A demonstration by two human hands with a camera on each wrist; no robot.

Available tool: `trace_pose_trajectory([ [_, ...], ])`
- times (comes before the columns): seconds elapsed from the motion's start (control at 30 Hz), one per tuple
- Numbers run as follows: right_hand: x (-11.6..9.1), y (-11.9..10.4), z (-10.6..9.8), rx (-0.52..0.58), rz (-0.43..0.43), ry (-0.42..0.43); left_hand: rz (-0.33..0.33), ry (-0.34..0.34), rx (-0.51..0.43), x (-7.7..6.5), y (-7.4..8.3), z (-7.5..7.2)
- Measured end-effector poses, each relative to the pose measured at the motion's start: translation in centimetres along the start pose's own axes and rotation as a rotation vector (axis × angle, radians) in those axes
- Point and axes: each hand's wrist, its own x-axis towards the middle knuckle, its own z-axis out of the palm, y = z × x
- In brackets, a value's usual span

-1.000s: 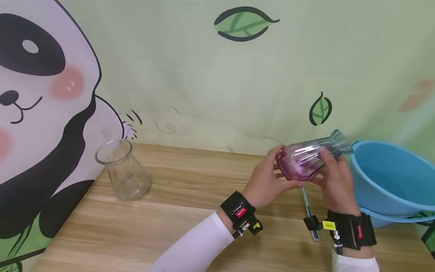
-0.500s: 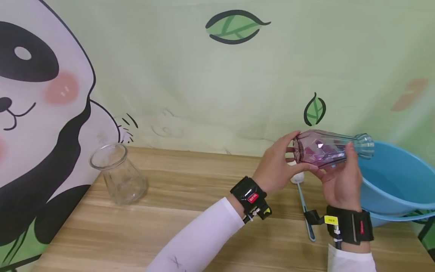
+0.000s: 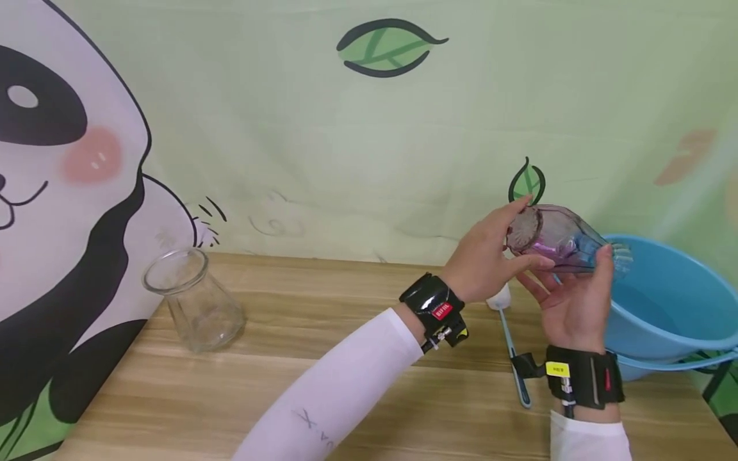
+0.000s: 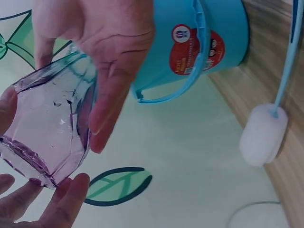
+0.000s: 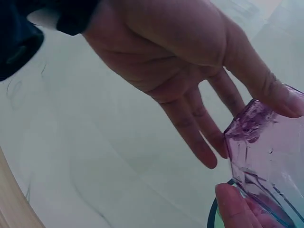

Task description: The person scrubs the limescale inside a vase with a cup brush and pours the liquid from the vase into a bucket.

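Observation:
A faceted glass vase (image 3: pixel 562 234), purple at its base and blue toward the fluted neck, is held in the air in both hands. It lies nearly level, neck to the right, with its round base turned partly toward the head camera. My left hand (image 3: pixel 481 253) grips the base end, thumb along the near side. My right hand (image 3: pixel 579 307) holds the neck end from below, thumb up on the near side. Both hands also show around the vase (image 4: pixel 52 114) in the left wrist view. The right wrist view catches the purple end of the vase (image 5: pixel 270 137).
A blue bucket (image 3: pixel 651 330) stands right of the hands, its mouth behind the vase's neck. Below the hands lies a sponge brush (image 3: pixel 510 349) with a white head. A clear glass jar (image 3: pixel 207 314) stands upright on the left of the wooden table (image 3: pixel 323 307). A printed cloth hangs behind.
The vase has been turned from neck tilted up to about level, its base swinging toward the head camera. Both hands moved with it, the left one upward. The view has shifted slightly right.

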Motion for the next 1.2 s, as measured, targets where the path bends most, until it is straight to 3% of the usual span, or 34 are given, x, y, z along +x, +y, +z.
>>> trace_pose_trajectory([
  [0.3,-0.1,0.1,-0.1,0.134,0.066,-0.015,0.095,-0.132,0.121,1.9,1.0,-0.8],
  [0.47,-0.2,0.2,-0.2,0.208,0.068,-0.030,0.109,-0.180,0.168,2.4,1.5,-0.9],
  [0.73,-0.2,0.0,-0.4,0.319,0.043,0.009,0.176,-0.218,0.231,3.1,2.6,-0.7],
  [1.2,-0.2,0.0,-0.3,0.357,0.019,0.019,0.219,-0.246,0.354,3.4,3.4,-0.7],
])
